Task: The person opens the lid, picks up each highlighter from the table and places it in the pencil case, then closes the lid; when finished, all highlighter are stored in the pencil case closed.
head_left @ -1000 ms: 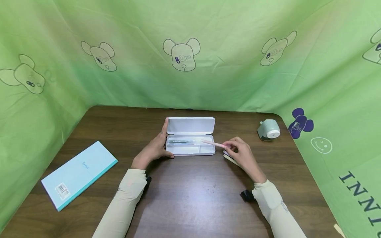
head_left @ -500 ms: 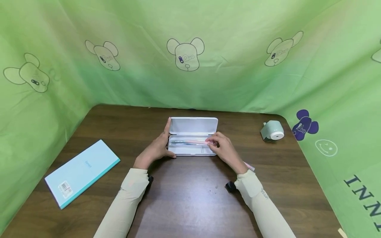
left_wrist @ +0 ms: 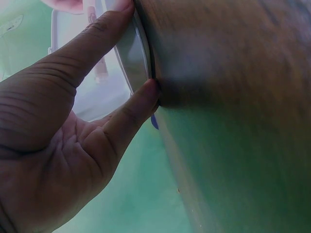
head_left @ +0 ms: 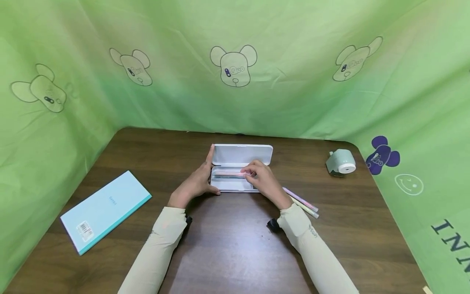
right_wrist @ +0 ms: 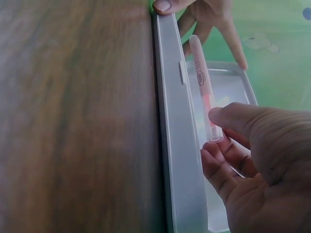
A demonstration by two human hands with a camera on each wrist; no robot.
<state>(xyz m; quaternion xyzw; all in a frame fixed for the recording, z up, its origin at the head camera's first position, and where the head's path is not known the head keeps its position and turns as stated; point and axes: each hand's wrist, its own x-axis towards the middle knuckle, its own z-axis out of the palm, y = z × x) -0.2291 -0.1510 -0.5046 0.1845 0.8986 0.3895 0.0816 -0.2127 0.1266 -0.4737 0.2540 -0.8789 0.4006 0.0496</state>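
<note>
A white pencil case [head_left: 231, 186] lies on the table with its lid [head_left: 242, 154] raised. My left hand [head_left: 194, 185] grips its left end, thumb at the front edge and a finger reaching up beside the lid. Between thumb and fingers, my right hand [head_left: 266, 181] pinches a pink pen [right_wrist: 201, 73] by its clear end. That pen lies lengthwise over the case's rear compartment; whether it touches the bottom I cannot tell. A darker pen is partly visible beside it. Right of the case, a pink-purple pen [head_left: 302, 199] and a pale yellow pen [head_left: 305, 208] lie partly behind my right wrist.
On the left of the brown table [head_left: 220, 253] lies a light blue notebook [head_left: 106, 210] with a barcode label. A pale green pencil sharpener [head_left: 340, 162] stands at the far right. Green printed cloth [head_left: 183, 94] hangs around the back and sides.
My right hand has carried the pink pen leftward from beside the case to over its rear compartment. The two pens on the right are more exposed. My left hand stays at the case.
</note>
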